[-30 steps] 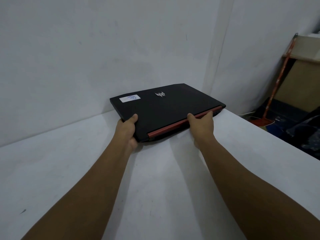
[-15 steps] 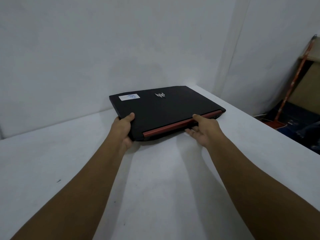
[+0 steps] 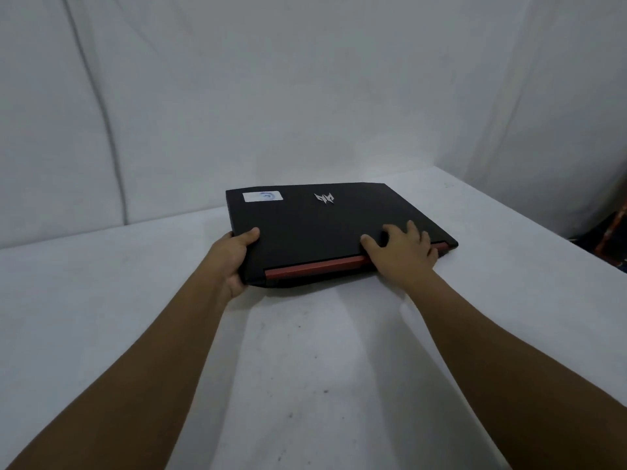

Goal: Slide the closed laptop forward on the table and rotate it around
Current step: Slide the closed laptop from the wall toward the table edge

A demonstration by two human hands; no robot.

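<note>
A closed black laptop (image 3: 315, 228) with a red hinge strip along its near edge, a silver logo and a white sticker lies on the white table (image 3: 305, 368), close to the back wall. My left hand (image 3: 234, 259) grips its near left corner, thumb on the lid and fingers underneath. My right hand (image 3: 403, 252) rests on top of the near right part of the lid, fingers spread flat over the hinge edge.
A white wall rises just behind the laptop. The table's right edge runs diagonally at the right, with dark and reddish objects (image 3: 610, 242) on the floor beyond it. A curved seam (image 3: 101, 123) marks the wall at the left.
My right hand has moved from under the hinge edge up onto the lid. The laptop has turned slightly, its near edge more square to me. The view has shifted left.
</note>
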